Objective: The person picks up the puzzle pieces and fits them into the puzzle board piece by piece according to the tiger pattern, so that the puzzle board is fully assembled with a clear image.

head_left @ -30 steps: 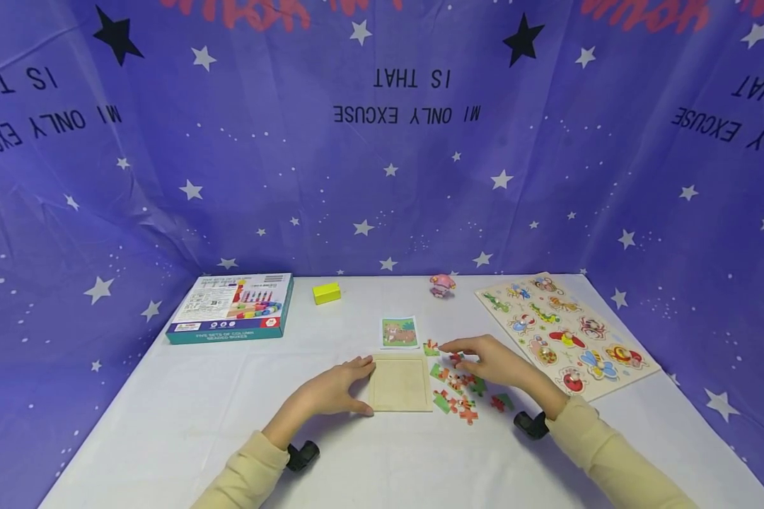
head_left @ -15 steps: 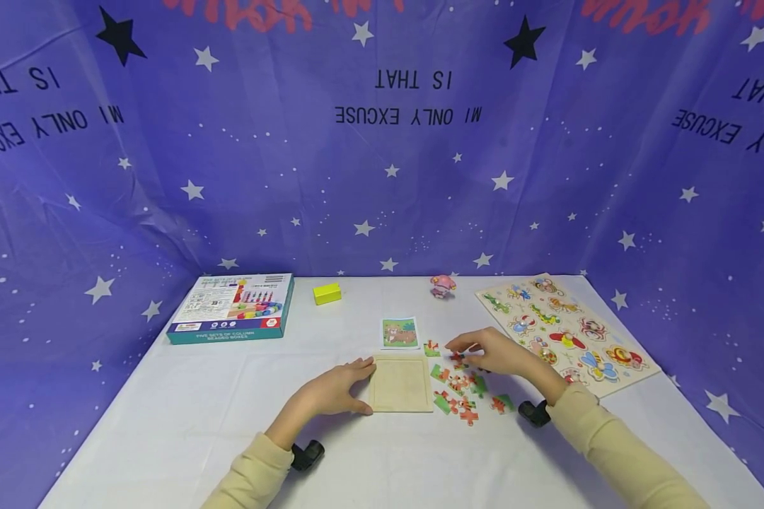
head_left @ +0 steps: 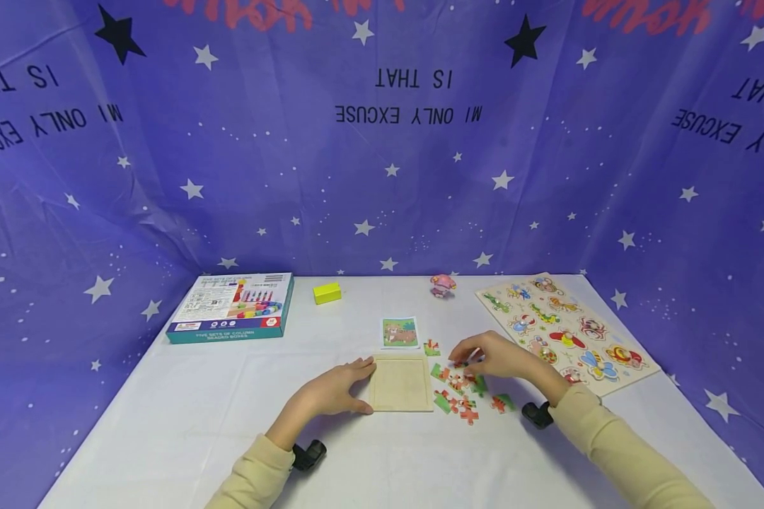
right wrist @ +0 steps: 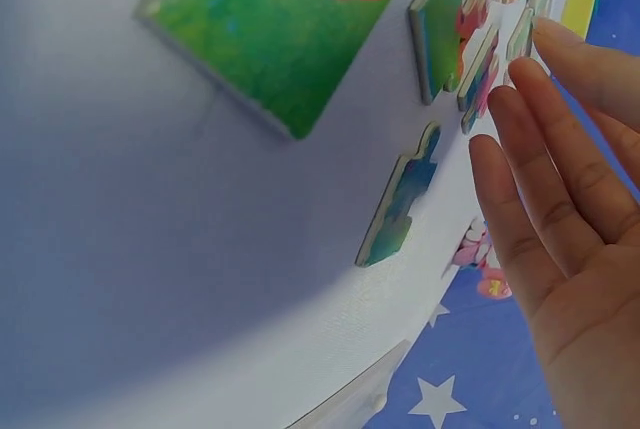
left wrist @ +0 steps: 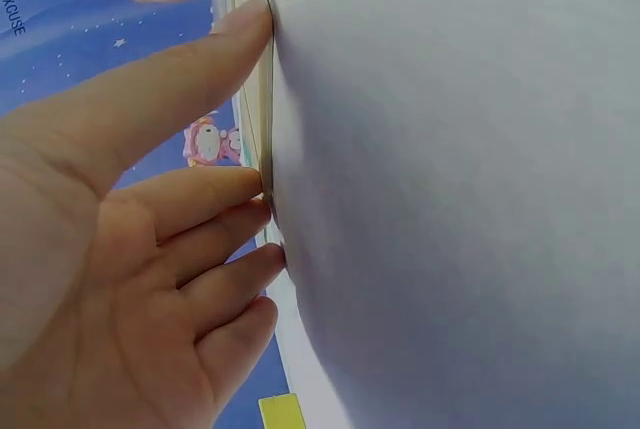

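A shallow wooden puzzle tray (head_left: pixel 400 385) lies flat near the middle of the table. My left hand (head_left: pixel 332 389) rests against its left side, thumb and fingertips touching the edge. To the tray's right is a loose cluster of jigsaw pieces (head_left: pixel 468 410), green and orange with dark stripes. My right hand (head_left: pixel 498 355) hovers over the far part of that cluster, fingers bent downward and partly hiding pieces. In the right wrist view its fingertips are close to several pieces, with no piece plainly gripped. One green piece (right wrist: pixel 270 64) lies apart, nearer that camera.
Behind the tray lies a bear picture card (head_left: pixel 399 333), with a single puzzle piece (head_left: pixel 431 347) beside it. A boxed bead set (head_left: pixel 232 311), a yellow block (head_left: pixel 327 293) and a pink figurine (head_left: pixel 442 285) stand farther back. An insect peg board (head_left: pixel 566 339) is at the right.
My right hand has drawn back slightly from the piece beside the card and shifted over the cluster, its fingers more bent. The left hand stays at the tray's edge.
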`<state>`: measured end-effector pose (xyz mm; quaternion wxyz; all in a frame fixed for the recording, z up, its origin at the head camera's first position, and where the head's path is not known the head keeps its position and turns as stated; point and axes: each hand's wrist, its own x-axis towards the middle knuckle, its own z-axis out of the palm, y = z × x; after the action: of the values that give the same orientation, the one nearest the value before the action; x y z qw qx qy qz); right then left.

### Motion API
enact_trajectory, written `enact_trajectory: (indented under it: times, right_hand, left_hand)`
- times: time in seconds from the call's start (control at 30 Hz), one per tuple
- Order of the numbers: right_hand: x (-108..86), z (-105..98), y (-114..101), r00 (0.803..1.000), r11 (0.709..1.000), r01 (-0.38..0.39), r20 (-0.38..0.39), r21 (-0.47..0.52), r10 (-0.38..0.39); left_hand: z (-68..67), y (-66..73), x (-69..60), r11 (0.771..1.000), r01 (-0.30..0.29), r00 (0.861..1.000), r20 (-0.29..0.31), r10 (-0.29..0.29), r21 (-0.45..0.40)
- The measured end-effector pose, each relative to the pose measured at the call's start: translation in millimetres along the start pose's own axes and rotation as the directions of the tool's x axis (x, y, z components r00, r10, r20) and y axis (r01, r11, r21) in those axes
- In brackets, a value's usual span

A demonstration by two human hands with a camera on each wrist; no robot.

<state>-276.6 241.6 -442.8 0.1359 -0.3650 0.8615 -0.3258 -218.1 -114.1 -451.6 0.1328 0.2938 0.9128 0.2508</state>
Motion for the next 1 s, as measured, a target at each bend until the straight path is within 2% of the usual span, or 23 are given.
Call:
enact_trajectory:
  times: [0.23,0.47,0.73,1.0]
  right_hand:
    - [-4.3,0.5,3.8,1.0,1.0,-0.006,0.0,-0.022,0.006]
    - [-11.3,2.0,4.9,0.999,0.998,0.04,-0.004,-0.049,-0.04]
    - [-16.0,4.7,3.9,1.0,0.999,-0.006,-0.002,-0.037,0.005]
    - [-7.9,15.3,0.8,0.998,0.998,0.054,-0.01,-0.036,-0.055]
  left_hand:
    - [-0.4,1.1,0.0,1.0,0.014,1.0,0.006,-0.014,-0.002]
    - [-1.0,0.0,0.5,1.0,0.018,1.0,0.004,-0.018,-0.001]
    - [-0.1,-1.8,0.2,1.0,0.014,1.0,0.002,-0.014,-0.001]
    - [0.9,-2.7,0.9,1.0,0.005,1.0,0.001,-0.005,0.001]
